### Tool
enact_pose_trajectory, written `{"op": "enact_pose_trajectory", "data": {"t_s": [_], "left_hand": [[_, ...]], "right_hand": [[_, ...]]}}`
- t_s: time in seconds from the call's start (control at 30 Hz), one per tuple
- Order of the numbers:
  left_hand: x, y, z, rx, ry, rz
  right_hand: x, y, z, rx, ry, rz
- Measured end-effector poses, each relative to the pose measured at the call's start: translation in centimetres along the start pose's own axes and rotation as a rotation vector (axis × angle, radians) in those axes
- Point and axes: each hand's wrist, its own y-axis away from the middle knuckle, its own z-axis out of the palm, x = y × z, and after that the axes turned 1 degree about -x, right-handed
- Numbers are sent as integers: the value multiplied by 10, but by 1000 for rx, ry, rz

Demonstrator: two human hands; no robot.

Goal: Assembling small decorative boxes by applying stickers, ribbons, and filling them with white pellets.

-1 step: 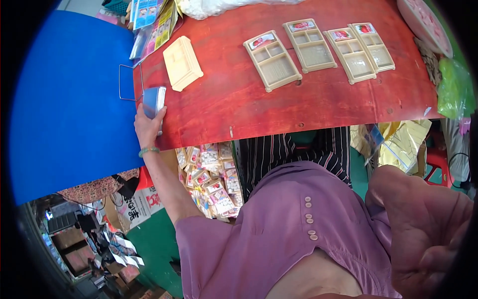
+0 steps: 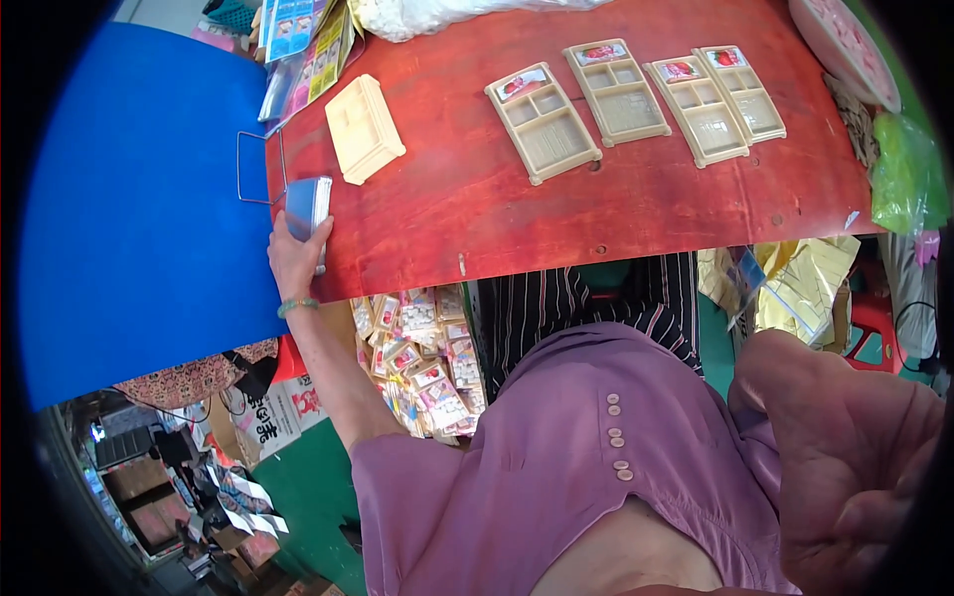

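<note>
Right hand [image 2: 845,467]: closest to the lens, lower right, blurred and huge; fingers curled loosely inward, nothing visibly held, grip impossible to judge for sure.
Purple buttoned shirt [image 2: 556,467]: filling the lower middle, 5 small pale buttons in a row down the front.
Striped dark trousers [image 2: 586,303]: just beyond the shirt, under the table edge.
Stack of small printed packets [image 2: 417,358]: heaped below the table, between the left forearm and the striped trousers.
Left hand [image 2: 295,256]: stretched out to the near left corner of the table, green bead bracelet at the wrist, fingers wrapped around a small blue-and-white rectangular pack [image 2: 308,207].
Small blue-and-white rectangular pack: standing on its edge at that corner, clasped from below, just beside a thin wire handle [image 2: 256,169].
Red wooden table top [image 2: 616,209]: running across the upper half.
Cream plastic tray lying face down [image 2: 364,127]: just beyond the clasped pack, apart from it.
4 cream plastic compartment trays [image 2: 636,99]: face up in a row further right, the 2 rightmost touching, each with a red-printed card in its top cell.
Blue sheet [image 2: 139,219]: covering the left side, up against the table.
Green plastic bag [image 2: 906,174]: far right edge.
</note>
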Motion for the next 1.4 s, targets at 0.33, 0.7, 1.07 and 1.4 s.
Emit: {"op": "enact_pose_trajectory", "data": {"t_s": [0.33, 0.7, 1.07, 1.4], "left_hand": [[-6, 52, 5, 194, 366, 6], [33, 90, -2, 65, 839, 64], [30, 64, 1, 405, 111, 144], [259, -86, 22, 206, 410, 898]], "right_hand": [[-59, 28, -57, 25, -97, -36], [-77, 29, -49, 3, -166, -51], [26, -6, 24, -194, 526, 457], [359, 55, 92, -785, 504, 731]]}}
